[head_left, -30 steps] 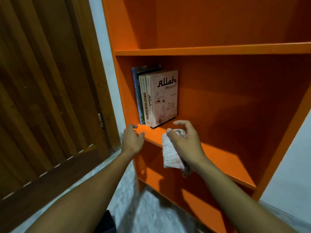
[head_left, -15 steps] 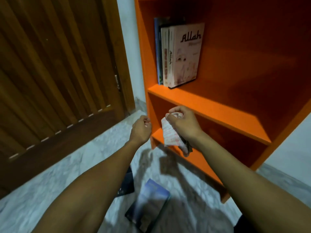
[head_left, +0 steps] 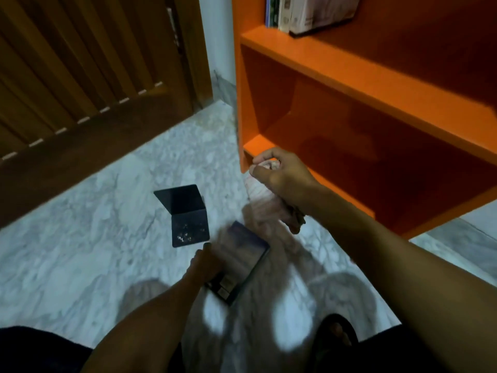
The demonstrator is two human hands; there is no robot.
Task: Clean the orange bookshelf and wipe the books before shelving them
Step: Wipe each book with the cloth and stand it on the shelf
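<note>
The orange bookshelf fills the upper right, with a few shelved books standing at the left end of its upper board. My right hand grips a crumpled white checked cloth in front of the bottom shelf's left corner. Low on the marble floor, my left hand reaches down and grips the left edge of a blue book, which is motion-blurred. A dark book lies on the floor just left of it, its cover propped open.
A brown wooden door stands at the left beside the white wall. Marble floor spreads below. A foot in a dark sandal shows at the bottom right, and dark clothing at the bottom left.
My view has tilted down from the shelf to the floor. The left hand dropped from the shelf edge to the blue book and took hold of it. The right hand lowered with the cloth.
</note>
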